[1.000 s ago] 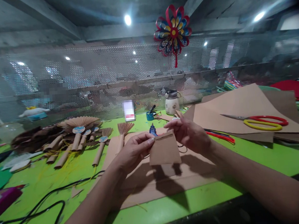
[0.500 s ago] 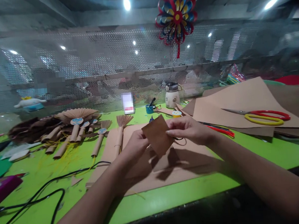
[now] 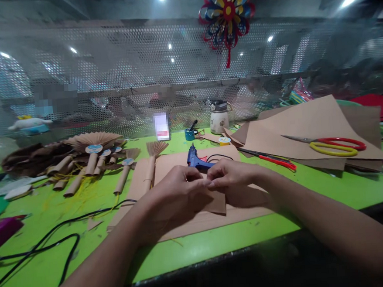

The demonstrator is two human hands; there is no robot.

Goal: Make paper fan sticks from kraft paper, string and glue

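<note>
My left hand (image 3: 181, 184) and my right hand (image 3: 231, 173) meet over the cardboard sheet (image 3: 173, 164), fingertips pinched close together. Both are closed on a small piece of brown paper (image 3: 218, 202), whose lower corner shows beneath them; the rest is hidden by my fingers. Just beyond my fingertips stands a blue glue gun (image 3: 197, 160) with a red trigger. To the left, a paper handle with a fanned pleated top (image 3: 151, 166) lies on the sheet.
Several finished paper fans (image 3: 93, 150) with yellow strings lie at left. A black cable (image 3: 75, 223) crosses the green table. At right are red-handled tweezers or a similar tool (image 3: 278, 159), scissors (image 3: 334, 145) and large brown sheets (image 3: 295, 123). A bottle (image 3: 219, 117) stands behind.
The brown paper was raised and facing me; now it is lower and mostly covered by my hands. My hands have come closer together, and the glue gun has come into clearer view.
</note>
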